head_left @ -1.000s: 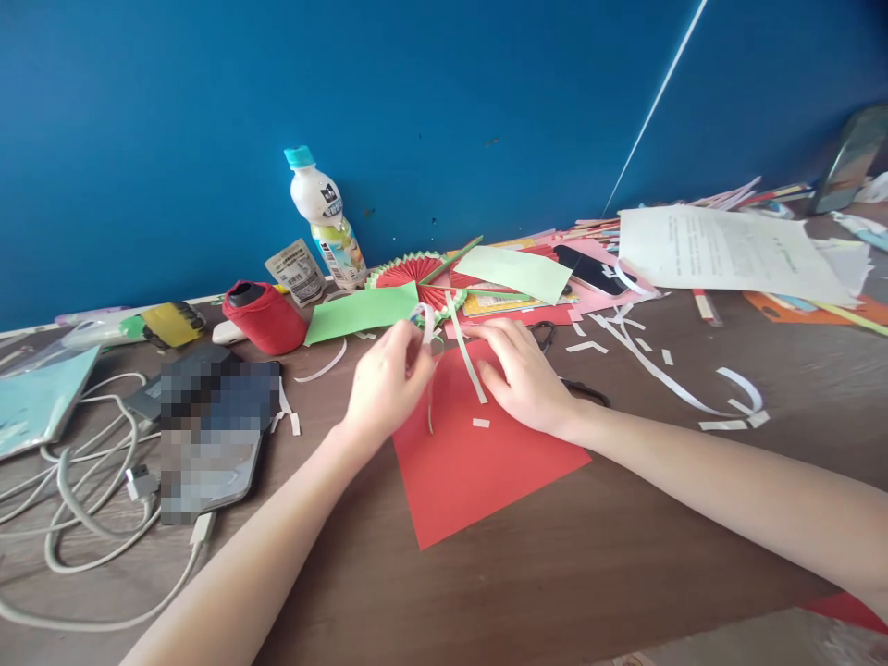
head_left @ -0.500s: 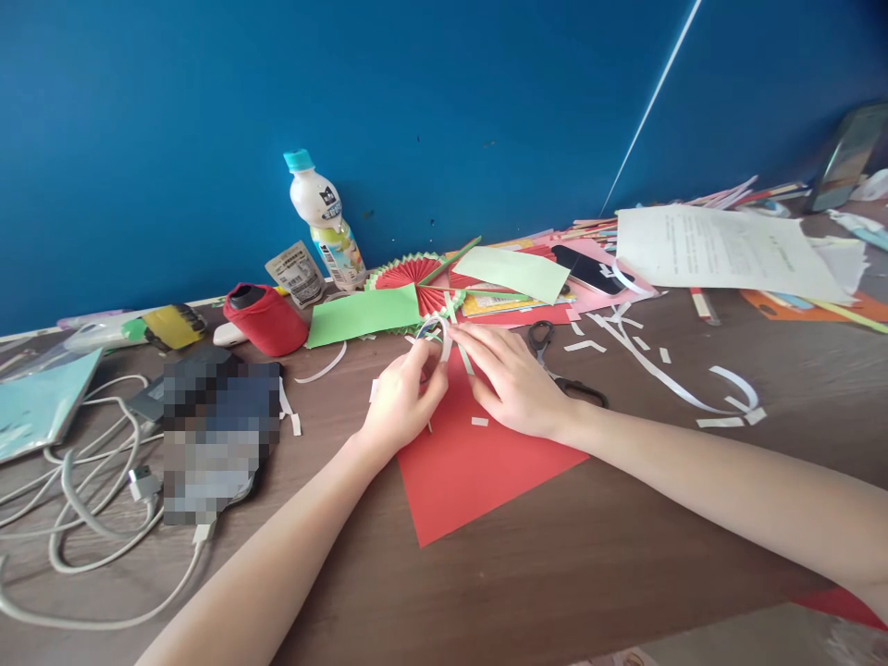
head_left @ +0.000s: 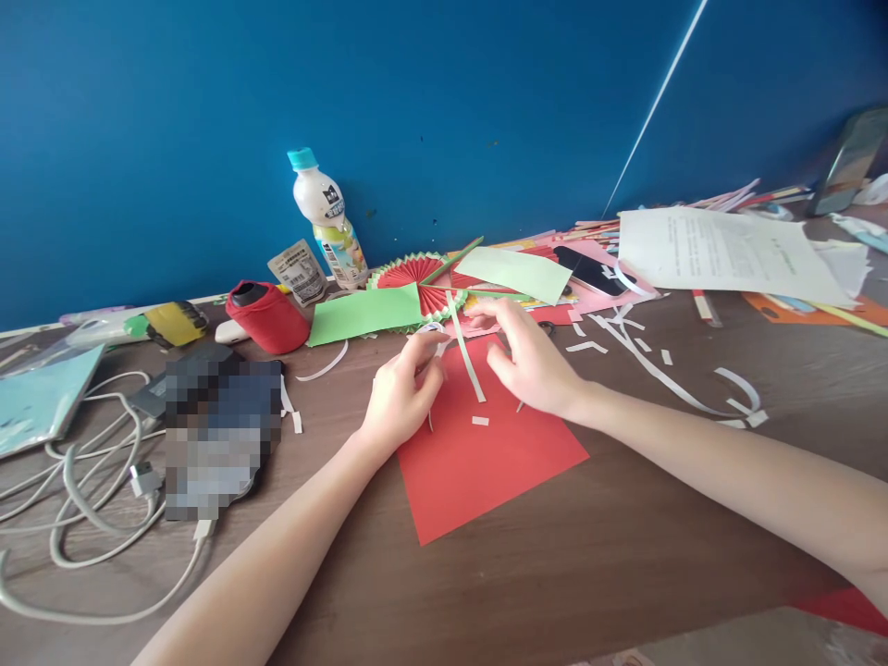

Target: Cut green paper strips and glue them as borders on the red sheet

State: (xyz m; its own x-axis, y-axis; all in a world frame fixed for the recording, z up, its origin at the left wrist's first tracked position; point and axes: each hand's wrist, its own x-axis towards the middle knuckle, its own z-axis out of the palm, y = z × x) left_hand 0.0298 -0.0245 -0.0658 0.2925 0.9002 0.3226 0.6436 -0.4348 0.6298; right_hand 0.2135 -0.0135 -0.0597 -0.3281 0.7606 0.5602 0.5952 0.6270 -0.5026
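Observation:
My left hand (head_left: 402, 388) rests at the left edge of a red paper sheet (head_left: 486, 472). Its fingers are curled around what looks like a roll of white tape (head_left: 434, 327), mostly hidden behind them. Over the sheet's right side hovers my right hand (head_left: 531, 361), fingers bent and apart, with nothing seen in it. Between the hands a white strip (head_left: 464, 351) lies on the red sheet, and a short white piece (head_left: 480, 421) sits below it. Behind my right hand, only a dark handle loop of the scissors (head_left: 548, 327) shows.
A green paper strip (head_left: 364, 313) and a red-green pleated paper fan (head_left: 409, 271) lie beyond the hands. Further left stand a bottle (head_left: 329, 222) and a red-wrapped item (head_left: 269, 319), with white cables (head_left: 62, 518) nearer. White scraps (head_left: 652, 361) and a printed sheet (head_left: 728, 254) lie right.
My right hand has lifted and moved right, away from my left hand, its fingers spreading. The white strip between them is now uncovered, and the scissors are more hidden. My left hand has barely moved.

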